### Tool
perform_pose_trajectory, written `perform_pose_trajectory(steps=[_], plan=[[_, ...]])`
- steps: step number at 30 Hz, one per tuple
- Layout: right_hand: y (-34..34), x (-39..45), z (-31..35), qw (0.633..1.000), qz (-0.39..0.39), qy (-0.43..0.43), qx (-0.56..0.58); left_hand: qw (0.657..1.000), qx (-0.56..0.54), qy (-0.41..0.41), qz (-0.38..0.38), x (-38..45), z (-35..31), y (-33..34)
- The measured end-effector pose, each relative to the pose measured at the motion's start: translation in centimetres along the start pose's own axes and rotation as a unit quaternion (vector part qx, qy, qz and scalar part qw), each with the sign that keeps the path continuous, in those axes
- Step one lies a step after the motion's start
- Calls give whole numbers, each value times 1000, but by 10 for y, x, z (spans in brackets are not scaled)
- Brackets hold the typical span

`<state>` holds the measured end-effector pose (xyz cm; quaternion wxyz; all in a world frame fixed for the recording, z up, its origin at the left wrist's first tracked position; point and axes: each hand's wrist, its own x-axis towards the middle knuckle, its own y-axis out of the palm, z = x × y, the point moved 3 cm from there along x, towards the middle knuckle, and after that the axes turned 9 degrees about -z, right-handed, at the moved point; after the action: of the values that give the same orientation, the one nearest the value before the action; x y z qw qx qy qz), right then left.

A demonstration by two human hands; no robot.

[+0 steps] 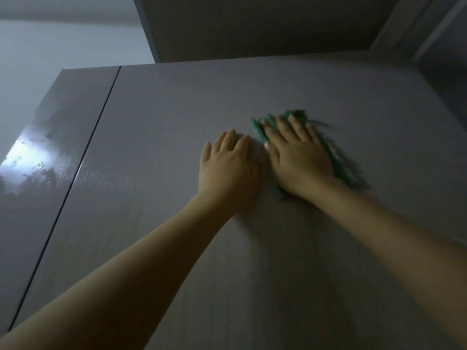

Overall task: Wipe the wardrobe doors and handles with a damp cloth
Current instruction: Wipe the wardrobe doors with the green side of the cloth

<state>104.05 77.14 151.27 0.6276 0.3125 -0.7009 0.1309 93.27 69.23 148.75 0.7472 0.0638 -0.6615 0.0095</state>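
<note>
Head view, looking up a grey wardrobe door (pixel 252 248). Both bare forearms reached upward, side by side. The left hand (pixel 227 162) lay flat on the door, fingers straight and close together, holding nothing. Just beside it, the right hand (pixel 298 157) pressed a green cloth (pixel 341 165) against the same door, fingers extended and slightly spread over the fabric; the cloth showed above the fingertips and along the hand's right edge, blurred. A dark vertical gap (pixel 83 157) separated this door from a glossy neighbouring door (pixel 50 152) at left.
</note>
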Motion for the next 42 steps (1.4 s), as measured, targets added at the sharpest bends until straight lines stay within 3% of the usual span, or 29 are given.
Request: perform_pose_trajectory(steps=[4,6,9,11,15,19,21,23,25,31,34,36,38,42], plan=[[-11,-26,-18,996,-12,-88,22,999,20,-1,-26,-3,-4,10],[-9,0,-47,998,-33,-59,-3,999,30,-5,-24,-2,-5,11],[-4,42,-86,997,8,61,-44,999,43,-1,-20,-3,-5,10],[-3,45,-86,995,17,94,-32,998,51,7,-23,-4,-6,11],[-11,-14,-55,999,-31,-13,-9,998,51,-3,-24,-6,-5,11],[-23,-27,-76,997,-12,-82,4,998,55,-11,-9,-3,-10,6],[-20,0,-92,998,-28,-57,-15,998,52,-24,-6,1,-17,3],[-15,21,-105,998,11,31,-44,999,47,-17,-1,8,-32,3],[-14,20,-104,997,26,67,-37,1000,25,-6,9,14,-52,7],[-35,-40,-115,997,5,-78,-3,999,8,47,15,9,-94,32],[-33,-12,-163,999,-25,-10,-28,999,22,35,21,5,-98,38],[-28,2,-182,995,11,84,-59,999,23,34,14,4,-100,40],[-28,0,-176,992,20,111,-61,999,22,35,14,3,-101,42],[-39,-55,-134,999,-13,-35,-8,999,23,31,3,2,-98,44]])
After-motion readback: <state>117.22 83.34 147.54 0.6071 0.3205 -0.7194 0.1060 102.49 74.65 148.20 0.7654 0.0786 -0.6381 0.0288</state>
